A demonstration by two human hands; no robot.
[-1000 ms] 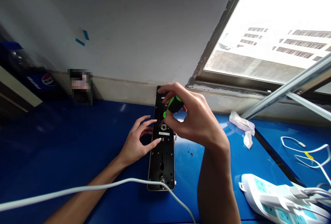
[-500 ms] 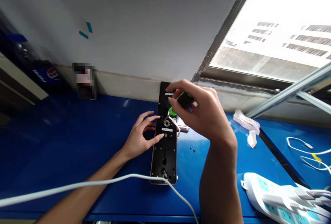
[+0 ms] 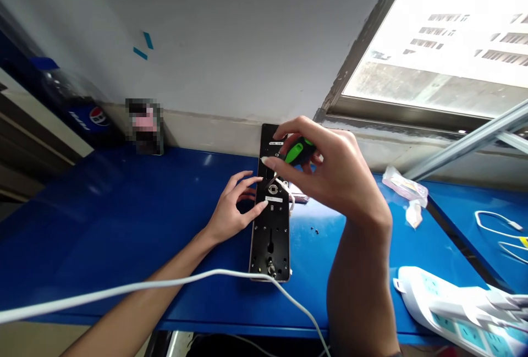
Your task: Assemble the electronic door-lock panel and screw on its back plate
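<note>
A long black metal plate with holes and white labels, which looks like the back of a door lock panel (image 3: 270, 236), lies lengthwise on the blue table. My right hand (image 3: 325, 167) grips a green and black screwdriver (image 3: 300, 152); its shaft slants down to the panel's upper half, near a round fitting. Whether the tip sits on a screw is too small to tell. My left hand (image 3: 235, 206) rests along the panel's left edge, fingers apart, thumb on the plate near a white label. A short white connector cable (image 3: 289, 191) shows at the panel's right side.
Several tiny dark screws (image 3: 315, 230) lie right of the panel. A white cord (image 3: 214, 273) crosses in front. At right are a power strip (image 3: 437, 302), plastic wrapping (image 3: 404, 185) and a metal frame; at left, a Pepsi bottle (image 3: 88, 115) and a blurred-out upright object (image 3: 145, 127).
The view has shifted slightly, so everything sits a little further right and higher. My right fingers have turned on the screwdriver's handle, showing more green. My left hand keeps its place at the panel.
</note>
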